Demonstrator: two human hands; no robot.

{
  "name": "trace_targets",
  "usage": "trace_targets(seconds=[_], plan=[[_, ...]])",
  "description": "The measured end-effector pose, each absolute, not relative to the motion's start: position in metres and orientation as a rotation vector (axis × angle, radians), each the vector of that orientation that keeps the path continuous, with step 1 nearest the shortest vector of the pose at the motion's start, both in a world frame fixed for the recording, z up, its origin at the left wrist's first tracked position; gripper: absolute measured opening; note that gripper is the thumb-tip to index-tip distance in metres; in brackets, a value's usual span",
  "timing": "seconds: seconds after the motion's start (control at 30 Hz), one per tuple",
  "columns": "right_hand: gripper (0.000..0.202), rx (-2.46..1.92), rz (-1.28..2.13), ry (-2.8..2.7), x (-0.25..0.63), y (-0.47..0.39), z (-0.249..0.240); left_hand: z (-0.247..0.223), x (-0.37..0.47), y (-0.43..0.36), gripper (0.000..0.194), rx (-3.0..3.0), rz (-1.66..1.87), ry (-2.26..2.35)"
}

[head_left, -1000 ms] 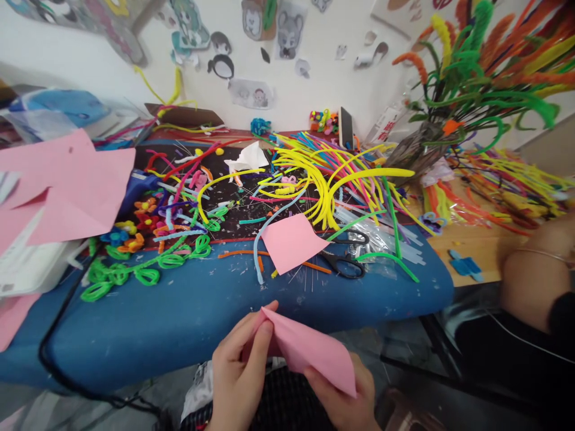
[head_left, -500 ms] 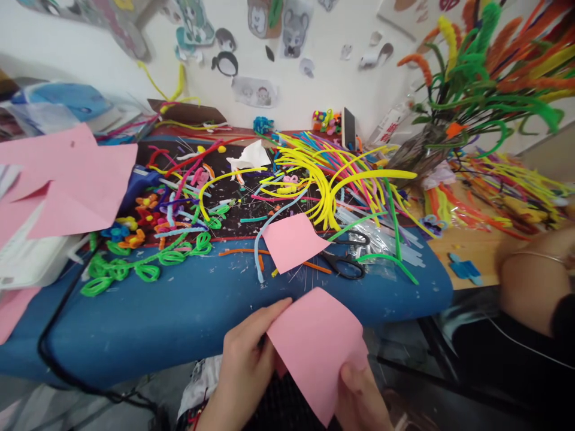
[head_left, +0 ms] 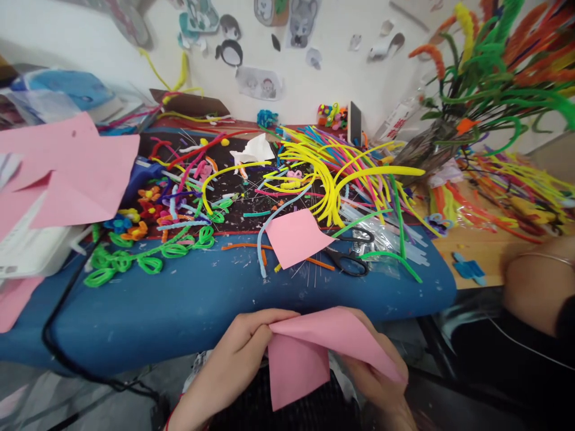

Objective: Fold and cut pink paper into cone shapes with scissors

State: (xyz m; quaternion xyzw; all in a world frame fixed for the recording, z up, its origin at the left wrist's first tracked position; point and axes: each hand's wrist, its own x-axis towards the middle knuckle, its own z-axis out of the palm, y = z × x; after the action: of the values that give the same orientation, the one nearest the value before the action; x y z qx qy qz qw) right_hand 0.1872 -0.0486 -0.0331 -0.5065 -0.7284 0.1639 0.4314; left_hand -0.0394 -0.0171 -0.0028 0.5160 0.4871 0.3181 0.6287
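Between my two hands, above my lap at the table's front edge, is a sheet of pink paper point(head_left: 300, 368), its upper part bent over toward the right. My left hand point(head_left: 240, 350) pinches the paper's left corner between thumb and fingers. On the right side my right hand point(head_left: 375, 374) grips the curled part, with some fingers hidden behind it. A smaller pink paper piece point(head_left: 297, 238) lies on the blue table cover in front of my hands. Black-handled scissors point(head_left: 350, 263) rest beside it, their blades partly covered by that piece.
Pipe cleaners point(head_left: 332, 185) in many colours are spread over the blue-covered table point(head_left: 179, 311). Large pink sheets point(head_left: 90, 173) lie at the left above a black cable point(head_left: 56, 311). A vase point(head_left: 420, 143) of fuzzy stems stands at right. Another person's arm point(head_left: 539, 278) is at far right.
The pink paper, held nearly flat before, is now bent over at the top with a part hanging down. My right hand has moved up and right; the left still pinches the corner.
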Motion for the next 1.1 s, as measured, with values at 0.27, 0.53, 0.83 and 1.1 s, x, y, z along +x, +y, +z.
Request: trace_targets(seconds=[0.27, 0.53, 0.83, 1.1], plan=[[0.044, -1.253, 0.515, -1.736, 0.204, -0.047, -0.048, -0.006, -0.041, -0.009, 0.037, 0.906, 0.604, 1.000], [0.029, -1.163, 0.569, -1.897, 0.197, -0.045, -0.034, -0.005, -0.052, -0.015, 0.063, 1.142, 0.779, 0.735], [0.023, -1.238, 0.593, -1.785, 0.196, -0.047, -0.039, 0.012, -0.066, -0.003, 0.037, 2.144, 0.733, 0.741], [0.015, -1.307, 0.705, -1.572, 0.198, -0.039, -0.034, 0.013, -0.082, 0.005, 0.063, 2.462, 0.508, 0.756]])
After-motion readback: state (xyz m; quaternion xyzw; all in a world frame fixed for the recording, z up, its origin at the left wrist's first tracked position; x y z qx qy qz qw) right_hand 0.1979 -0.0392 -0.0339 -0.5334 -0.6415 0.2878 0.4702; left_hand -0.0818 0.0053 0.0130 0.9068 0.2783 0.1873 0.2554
